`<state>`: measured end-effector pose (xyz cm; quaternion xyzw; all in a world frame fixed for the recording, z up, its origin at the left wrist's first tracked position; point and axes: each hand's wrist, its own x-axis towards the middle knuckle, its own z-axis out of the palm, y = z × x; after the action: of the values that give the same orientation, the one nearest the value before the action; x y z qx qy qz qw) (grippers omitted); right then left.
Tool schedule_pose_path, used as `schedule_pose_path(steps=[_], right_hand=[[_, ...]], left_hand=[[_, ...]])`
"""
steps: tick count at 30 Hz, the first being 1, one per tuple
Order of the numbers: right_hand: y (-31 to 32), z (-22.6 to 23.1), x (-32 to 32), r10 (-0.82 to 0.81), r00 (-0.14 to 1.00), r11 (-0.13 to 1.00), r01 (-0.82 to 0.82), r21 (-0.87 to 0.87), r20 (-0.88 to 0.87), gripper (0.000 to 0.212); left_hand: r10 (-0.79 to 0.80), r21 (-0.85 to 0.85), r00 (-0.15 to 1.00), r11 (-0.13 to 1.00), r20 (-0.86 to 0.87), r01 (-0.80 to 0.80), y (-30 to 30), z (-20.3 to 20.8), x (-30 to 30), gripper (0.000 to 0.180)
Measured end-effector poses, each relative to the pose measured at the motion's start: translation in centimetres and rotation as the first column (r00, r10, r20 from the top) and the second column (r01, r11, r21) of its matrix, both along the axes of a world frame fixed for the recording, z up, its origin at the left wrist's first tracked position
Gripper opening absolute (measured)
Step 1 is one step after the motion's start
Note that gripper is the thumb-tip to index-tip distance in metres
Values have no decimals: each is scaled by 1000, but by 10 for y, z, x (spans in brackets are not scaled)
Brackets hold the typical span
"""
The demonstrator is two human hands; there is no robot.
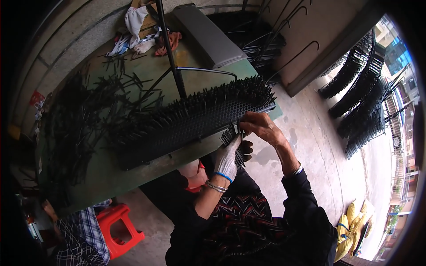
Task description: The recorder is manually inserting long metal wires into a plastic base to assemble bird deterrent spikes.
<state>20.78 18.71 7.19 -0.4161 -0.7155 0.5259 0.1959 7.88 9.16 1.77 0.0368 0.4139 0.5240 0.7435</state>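
A bundle of thin black strips (239, 158) is held in my left hand (227, 160), which wears a pale glove. My right hand (262, 127) is bare, its fingers pinched together on strip ends at the top of the bundle. Both hands are just in front of a long black perforated panel (195, 127), near its right end. Rows of short black strips stand up from the panel's far side and left part, while rows of open holes show nearer me. The panel lies slanted along the edge of a green table (120, 188).
Loose black strips (80, 119) are heaped on the table's left. A black upright rod (167, 44), rags (135, 22) and a grey folded sheet (208, 37) are beyond the panel. A red stool (120, 230) is below left. Black bristly panels (361, 84) stand outside at right.
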Motion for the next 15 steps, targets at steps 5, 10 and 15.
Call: schedule_pose_path(steps=[5,10,15], right_hand=[[-2,-10,3,-20,999,1000,21,14,-38,17],[-5,-17,2,-60,993,997,64,35,-98,18],[-15,-23,1,-141,985,985,149,86,-98,16]], left_hand=[[38,13,994,999,-101,-37,0,6,2,24],[81,7,989,997,-126,-80,0,9,2,22],[107,13,992,994,-69,-107,0,9,6,20]])
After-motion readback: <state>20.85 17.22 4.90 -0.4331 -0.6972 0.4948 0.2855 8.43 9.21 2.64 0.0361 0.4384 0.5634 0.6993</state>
